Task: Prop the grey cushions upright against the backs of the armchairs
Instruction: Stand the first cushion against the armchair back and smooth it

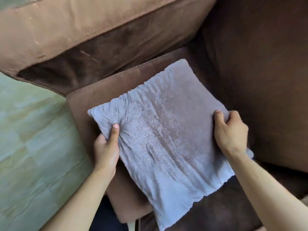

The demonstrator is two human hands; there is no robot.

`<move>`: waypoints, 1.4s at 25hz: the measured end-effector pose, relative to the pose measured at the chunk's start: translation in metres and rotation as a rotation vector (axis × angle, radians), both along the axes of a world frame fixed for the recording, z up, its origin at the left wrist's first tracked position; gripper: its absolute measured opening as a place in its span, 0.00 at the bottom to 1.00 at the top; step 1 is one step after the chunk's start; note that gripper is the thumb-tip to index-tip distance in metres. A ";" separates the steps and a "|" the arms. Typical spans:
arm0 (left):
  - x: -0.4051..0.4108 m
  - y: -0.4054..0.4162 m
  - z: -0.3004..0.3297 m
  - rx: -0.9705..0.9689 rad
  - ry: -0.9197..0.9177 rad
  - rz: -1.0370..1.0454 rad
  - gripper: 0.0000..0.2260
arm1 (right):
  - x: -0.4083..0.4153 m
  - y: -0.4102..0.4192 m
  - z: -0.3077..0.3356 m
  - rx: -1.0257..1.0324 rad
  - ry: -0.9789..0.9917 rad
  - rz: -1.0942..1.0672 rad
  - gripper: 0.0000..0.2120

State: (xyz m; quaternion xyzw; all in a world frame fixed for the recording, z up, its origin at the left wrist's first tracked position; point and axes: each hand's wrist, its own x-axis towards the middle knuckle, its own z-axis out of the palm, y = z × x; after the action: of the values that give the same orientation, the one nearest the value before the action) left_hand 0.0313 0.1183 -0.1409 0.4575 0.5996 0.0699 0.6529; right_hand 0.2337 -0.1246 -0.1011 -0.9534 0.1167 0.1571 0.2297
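Bare forearms reach in from the bottom edge, 1 on each side of the grey cushion [166, 135], which serves as the landmark for everything else. Far to the cushion's left lies a pale green floor [33, 139], blurred. Above and left of the cushion runs a tan-brown padded arm of the armchair [83, 30], with a darker shaded face beneath it.

At the cushion's left edge, the left hand [106, 147] is closed on the fabric: the thumb [115, 130] presses on the top face near the upper-left corner, and the other fingers go under the edge, out of sight. Creases gather in the fabric around the thumb.

The cushion itself is square, grey with a slight lilac cast, its cover wrinkled in long ridges and its seams wavy. It lies turned diagonally, low and close to flat over the brown seat pad [103, 97]; whether it rests on the pad or is lifted just clear cannot be told. It is not upright.

At the cushion's right edge, the right hand [230, 132] is curled shut over the border, fingers folded on the top face near the right corner, knuckles up.

Right of the cushion rises a dark brown upholstered panel of the armchair [266, 80], near the cushion's right corner.
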 end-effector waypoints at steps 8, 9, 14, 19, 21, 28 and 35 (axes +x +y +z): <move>0.012 0.074 -0.025 -0.150 0.085 0.170 0.12 | 0.006 0.076 -0.031 0.174 -0.080 0.136 0.16; 0.019 0.085 -0.031 -0.140 0.071 0.180 0.09 | 0.024 0.096 -0.034 0.210 -0.088 0.150 0.20; 0.034 0.103 -0.056 -0.006 0.106 0.265 0.10 | 0.117 0.180 -0.069 0.178 0.235 -0.024 0.26; 0.033 0.099 -0.071 0.357 0.320 0.245 0.11 | 0.121 0.153 -0.086 0.230 0.039 -0.063 0.16; 0.048 0.087 -0.066 0.372 0.445 0.194 0.14 | 0.116 0.146 -0.085 0.224 -0.025 -0.050 0.19; -0.010 0.039 -0.030 -0.279 0.282 0.147 0.25 | 0.090 0.072 -0.061 0.047 0.340 0.031 0.34; -0.112 -0.096 0.009 -0.602 0.337 -0.040 0.26 | -0.032 -0.072 -0.046 -0.027 0.518 -0.088 0.30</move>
State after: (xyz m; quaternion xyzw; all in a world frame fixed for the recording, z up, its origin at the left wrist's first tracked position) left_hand -0.0805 0.0226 -0.1323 0.2610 0.6836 -0.1996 0.6517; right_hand 0.2020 -0.1966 -0.1466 -0.8784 0.2151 0.3841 0.1859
